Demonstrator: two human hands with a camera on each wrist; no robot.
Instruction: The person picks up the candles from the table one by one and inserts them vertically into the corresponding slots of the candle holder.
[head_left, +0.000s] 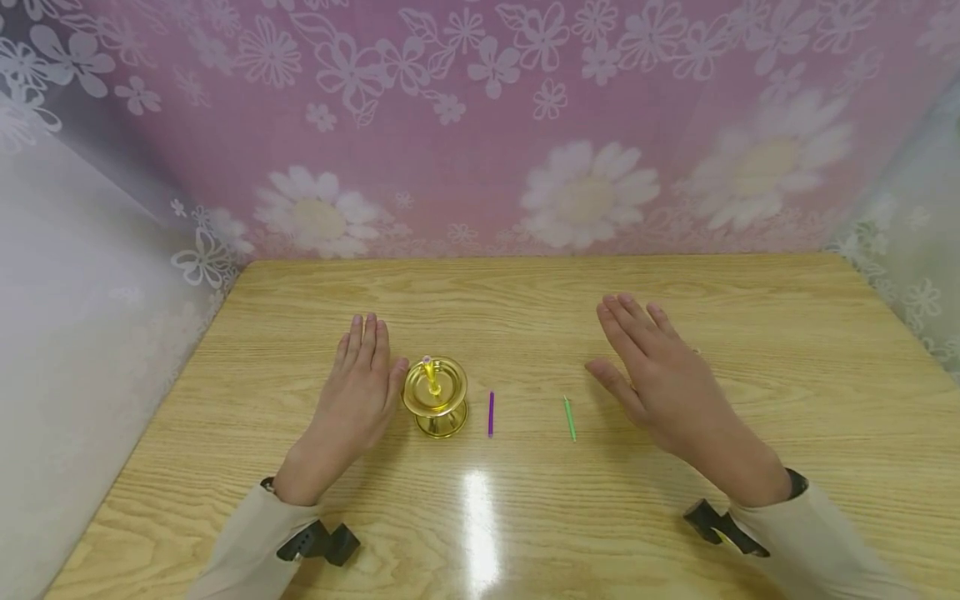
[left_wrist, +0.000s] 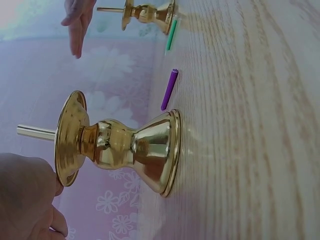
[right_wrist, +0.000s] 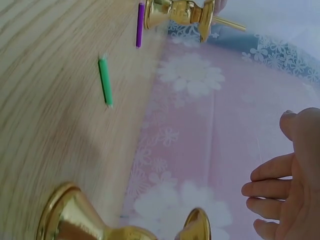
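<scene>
The left hand [head_left: 356, 400] extends its fingers straight and free, thumb at the rim of an upright gold candlestick [head_left: 438, 407] on the worktop [head_left: 510, 333]. Beside it lies a purple candle [head_left: 491, 414], then a green candle [head_left: 570, 418]. The right hand [head_left: 667, 383], fingers unclenched, hovers near a second candlestick [left_wrist: 145, 14].

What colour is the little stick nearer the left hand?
Purple; that stick shows best in the left wrist view.

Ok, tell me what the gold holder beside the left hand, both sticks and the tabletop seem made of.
Gold holder: probably polished metal; its curves carry bright, mirrorlike highlights. Purple stick and green stick: perhaps wax or plastic, I can't tell which; both look smooth and mostly one colour. Tabletop: wood or laminate with a sheen; streaky grain and a bright reflection show.
</scene>
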